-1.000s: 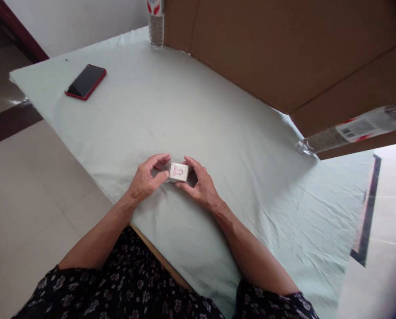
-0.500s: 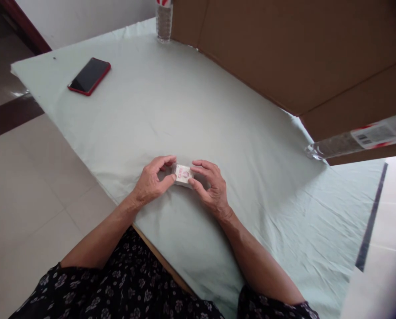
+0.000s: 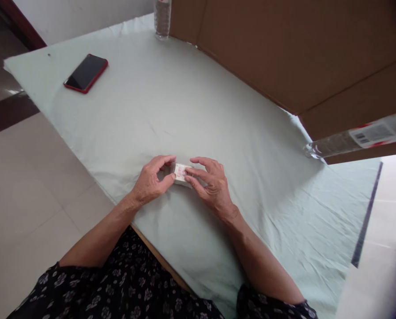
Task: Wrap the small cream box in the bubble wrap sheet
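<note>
A small white pack with red print, by its look a deck of playing cards (image 3: 180,170), lies on the pale green tablecloth close to the table's front edge. My left hand (image 3: 153,178) grips its left end, thumb on the near corner and fingertips on the far side. Over the right end comes my right hand (image 3: 211,182), its thumb and middle finger together on the top while the index finger stays lifted away. Those fingers cover part of the printed face. Whether a clear case surrounds the deck I cannot tell.
A phone in a red case (image 3: 86,73) rests at the far left. Large brown cardboard (image 3: 267,48) stands along the back right. One clear bottle (image 3: 162,20) is at its left end, another bottle (image 3: 360,136) at the right. Tiled floor (image 3: 34,177) shows beyond the table.
My right hand has shifted left over the deck, its thumb and middle finger now further onto the top and the index finger raised. My left hand keeps its place. The view has tilted slightly.
</note>
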Demonstrator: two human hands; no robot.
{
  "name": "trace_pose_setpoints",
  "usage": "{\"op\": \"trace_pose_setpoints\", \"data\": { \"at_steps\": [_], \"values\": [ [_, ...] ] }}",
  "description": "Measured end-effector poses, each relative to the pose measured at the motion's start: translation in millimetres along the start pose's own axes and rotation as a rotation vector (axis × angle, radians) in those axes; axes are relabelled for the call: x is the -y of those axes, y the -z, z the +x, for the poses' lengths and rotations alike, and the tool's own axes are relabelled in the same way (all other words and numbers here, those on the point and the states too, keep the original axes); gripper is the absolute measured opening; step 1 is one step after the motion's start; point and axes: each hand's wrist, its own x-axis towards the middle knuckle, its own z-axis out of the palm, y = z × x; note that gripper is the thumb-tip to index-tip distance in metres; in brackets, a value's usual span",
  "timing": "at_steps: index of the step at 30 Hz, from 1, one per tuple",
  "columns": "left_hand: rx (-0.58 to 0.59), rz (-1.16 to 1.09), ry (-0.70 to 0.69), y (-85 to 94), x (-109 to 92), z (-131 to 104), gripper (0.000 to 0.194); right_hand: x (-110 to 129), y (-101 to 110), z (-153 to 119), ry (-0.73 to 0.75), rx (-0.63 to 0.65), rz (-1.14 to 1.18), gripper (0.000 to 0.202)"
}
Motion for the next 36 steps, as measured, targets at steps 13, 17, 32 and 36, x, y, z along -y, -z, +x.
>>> {"op": "trace_pose_setpoints", "data": {
  "at_steps": [13,17,32,36],
  "values": [
    [-0.007,0.025,-0.009,1.6,-2.1,0.7,0.040,6.0,4.6,6.8,0.160,-0.008,-0.106,0.009],
    [0.001,0.029,0.001,2.1,-2.6,0.9,0.040,7.4,-1.7,6.7,0.161,-0.018,-0.075,0.013],
    [0.068,0.203,-0.062,-4.2,0.8,-1.6,0.066,14.9,5.0,34.8,0.017,0.038,0.123,0.015],
    [0.135,0.098,-0.119,-3.8,-0.1,-3.4,0.082,18.3,13.8,45.2,-0.057,-0.033,0.231,0.018]
  ]
}}
